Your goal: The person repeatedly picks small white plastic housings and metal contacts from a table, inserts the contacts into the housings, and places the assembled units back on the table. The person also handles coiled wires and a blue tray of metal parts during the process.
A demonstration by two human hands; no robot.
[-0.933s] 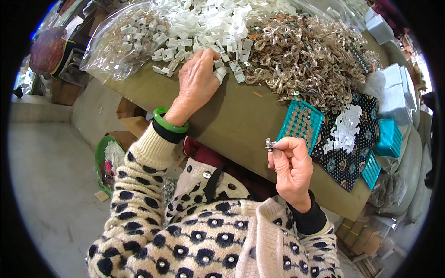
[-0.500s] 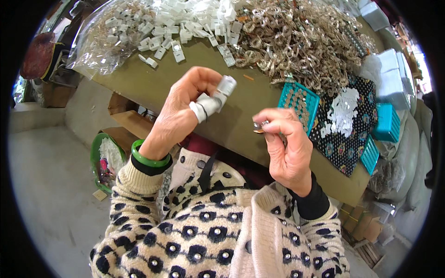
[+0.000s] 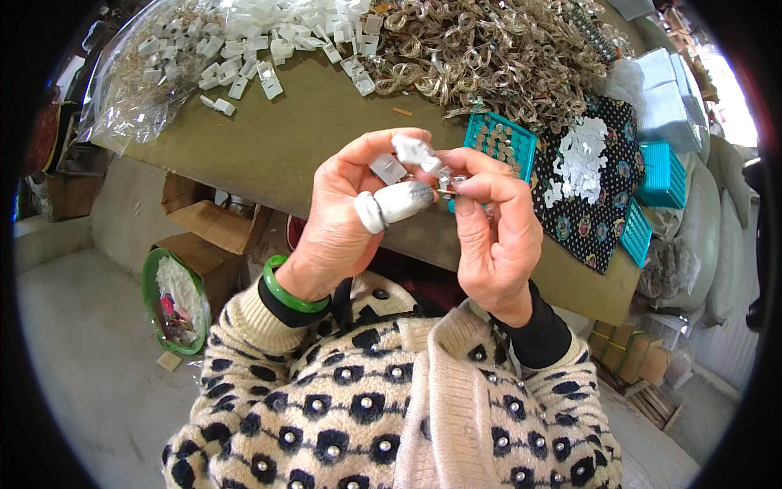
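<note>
My left hand point(image 3: 334, 204) is closed on a small white plastic case point(image 3: 414, 151), which seems to stand open with a second white flap beside it. White wrapping covers the left thumb, whose tip is greyed. From the right, my right hand point(image 3: 501, 236) pinches a small metallic part point(image 3: 445, 184) between thumb and fingertips, right up against the case. Fingers partly hide where the two meet. Just beyond my right hand lies a teal tray point(image 3: 528, 155) holding several round, coin-like metal discs.
White plastic cases point(image 3: 269, 79) and a heap of coiled clear strips point(image 3: 497, 57) cover the table's far side. White flat pieces point(image 3: 582, 159) lie on a dark patterned cloth point(image 3: 590, 244) at right, beside stacked teal trays point(image 3: 661, 175). A green basin point(image 3: 147, 285) stands at lower left.
My hands have come together: the right moved left and up, bringing the metallic part to the white case. The left moved right, and the case turned in its fingers. The view has shifted slightly.
</note>
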